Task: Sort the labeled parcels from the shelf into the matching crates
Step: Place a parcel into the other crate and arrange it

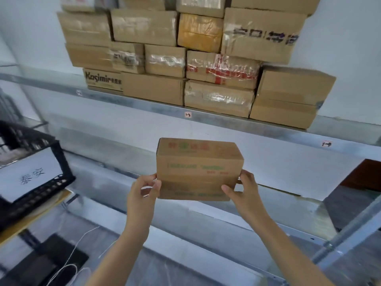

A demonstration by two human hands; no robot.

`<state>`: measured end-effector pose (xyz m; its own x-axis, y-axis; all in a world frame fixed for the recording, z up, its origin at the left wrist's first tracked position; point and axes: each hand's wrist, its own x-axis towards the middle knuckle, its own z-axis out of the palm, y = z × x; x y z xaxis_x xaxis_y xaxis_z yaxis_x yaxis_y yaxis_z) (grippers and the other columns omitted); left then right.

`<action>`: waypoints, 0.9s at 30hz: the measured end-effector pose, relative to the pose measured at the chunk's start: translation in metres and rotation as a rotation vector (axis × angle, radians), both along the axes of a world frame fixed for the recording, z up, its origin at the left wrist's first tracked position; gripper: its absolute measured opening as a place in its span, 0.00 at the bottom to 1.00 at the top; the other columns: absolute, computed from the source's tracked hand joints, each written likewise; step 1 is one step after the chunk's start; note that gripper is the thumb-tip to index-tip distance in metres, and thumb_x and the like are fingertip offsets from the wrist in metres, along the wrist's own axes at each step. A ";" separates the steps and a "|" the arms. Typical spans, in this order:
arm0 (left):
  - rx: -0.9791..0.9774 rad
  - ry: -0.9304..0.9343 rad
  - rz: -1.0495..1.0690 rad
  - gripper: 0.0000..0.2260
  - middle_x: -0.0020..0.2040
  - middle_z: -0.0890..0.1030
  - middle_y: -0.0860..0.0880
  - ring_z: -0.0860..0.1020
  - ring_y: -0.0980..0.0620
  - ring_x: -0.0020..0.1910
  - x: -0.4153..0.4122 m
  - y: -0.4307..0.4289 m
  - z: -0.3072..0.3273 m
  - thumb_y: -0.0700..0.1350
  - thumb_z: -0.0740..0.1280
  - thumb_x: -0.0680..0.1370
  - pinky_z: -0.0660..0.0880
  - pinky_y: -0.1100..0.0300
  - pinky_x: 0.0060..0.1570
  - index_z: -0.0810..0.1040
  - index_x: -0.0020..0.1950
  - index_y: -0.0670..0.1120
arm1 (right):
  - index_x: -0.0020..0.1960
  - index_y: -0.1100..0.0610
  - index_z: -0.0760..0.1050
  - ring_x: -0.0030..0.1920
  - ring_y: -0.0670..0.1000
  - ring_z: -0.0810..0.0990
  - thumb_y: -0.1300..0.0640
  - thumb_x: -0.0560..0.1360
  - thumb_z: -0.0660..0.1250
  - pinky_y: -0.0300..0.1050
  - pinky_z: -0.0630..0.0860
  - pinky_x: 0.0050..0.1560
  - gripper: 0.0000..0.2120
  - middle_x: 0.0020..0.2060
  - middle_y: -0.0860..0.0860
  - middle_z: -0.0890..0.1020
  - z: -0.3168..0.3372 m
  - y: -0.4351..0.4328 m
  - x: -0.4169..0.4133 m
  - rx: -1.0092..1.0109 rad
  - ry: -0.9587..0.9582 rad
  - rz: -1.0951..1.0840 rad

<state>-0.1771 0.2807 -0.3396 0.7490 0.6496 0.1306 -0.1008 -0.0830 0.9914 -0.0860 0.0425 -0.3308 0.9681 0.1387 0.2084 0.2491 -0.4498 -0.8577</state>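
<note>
A small brown cardboard parcel (198, 168) with green and red print is held up in the air in front of the metal shelf. My left hand (143, 189) grips its lower left corner, and my right hand (244, 189) grips its lower right corner. Several taped cardboard parcels (185, 58) are stacked on the upper shelf board (156, 109). At the left stands a black plastic crate (41, 188) with a white paper label (28, 174) bearing two printed characters.
Small tags on the shelf edge read 1-3 (188, 114) and 1-4 (326, 143). The lower shelf board (206, 228) lies under my arms. A white cable (68, 267) runs at the lower left. A shelf post (348, 230) rises at the right.
</note>
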 end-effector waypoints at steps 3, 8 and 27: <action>-0.186 -0.022 0.017 0.13 0.43 0.84 0.53 0.83 0.52 0.44 -0.013 0.014 -0.007 0.57 0.62 0.82 0.77 0.59 0.49 0.84 0.46 0.54 | 0.66 0.53 0.70 0.57 0.51 0.74 0.56 0.75 0.74 0.37 0.77 0.50 0.22 0.61 0.47 0.63 -0.005 0.021 0.002 0.007 -0.045 0.025; -0.327 -0.017 0.074 0.19 0.46 0.86 0.49 0.85 0.52 0.50 -0.026 0.041 -0.017 0.57 0.57 0.83 0.76 0.60 0.54 0.82 0.51 0.46 | 0.59 0.45 0.70 0.51 0.45 0.80 0.60 0.75 0.73 0.32 0.76 0.44 0.19 0.54 0.39 0.77 -0.003 0.048 0.005 0.183 0.072 0.231; -0.328 0.080 0.102 0.14 0.43 0.85 0.52 0.81 0.53 0.47 -0.055 0.185 -0.026 0.58 0.61 0.82 0.74 0.55 0.50 0.81 0.43 0.55 | 0.49 0.54 0.76 0.42 0.48 0.82 0.28 0.61 0.73 0.49 0.81 0.40 0.32 0.43 0.51 0.83 -0.003 0.209 0.046 0.406 0.558 0.385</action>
